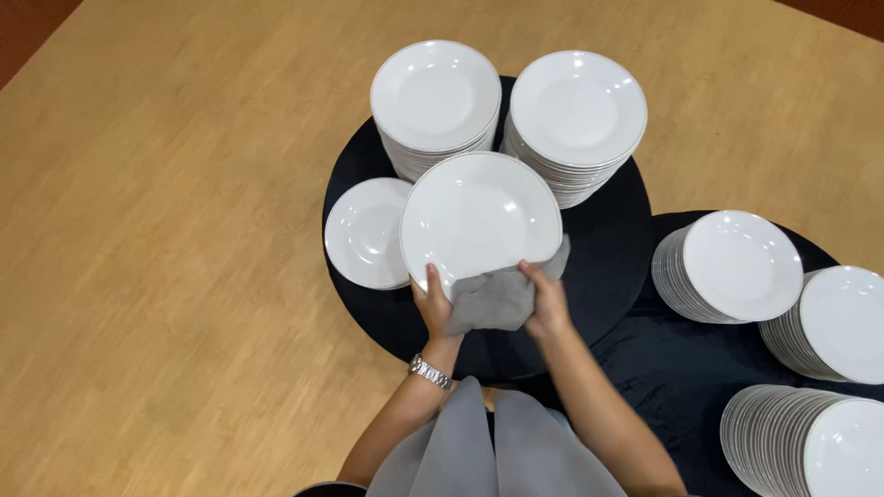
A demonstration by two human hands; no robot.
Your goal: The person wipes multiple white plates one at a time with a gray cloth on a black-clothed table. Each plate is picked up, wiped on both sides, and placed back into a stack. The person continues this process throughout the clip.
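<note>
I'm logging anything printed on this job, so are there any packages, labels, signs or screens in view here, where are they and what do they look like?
None in view: no package, label, sign or screen.
Only plain white plates in stacks on round black-clothed tables, and a grey cloth held with one plate by the left hand and right hand.

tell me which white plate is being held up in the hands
The single plate gripped by the left hand and right hand with a grey cloth; the others sit on tables.
</note>
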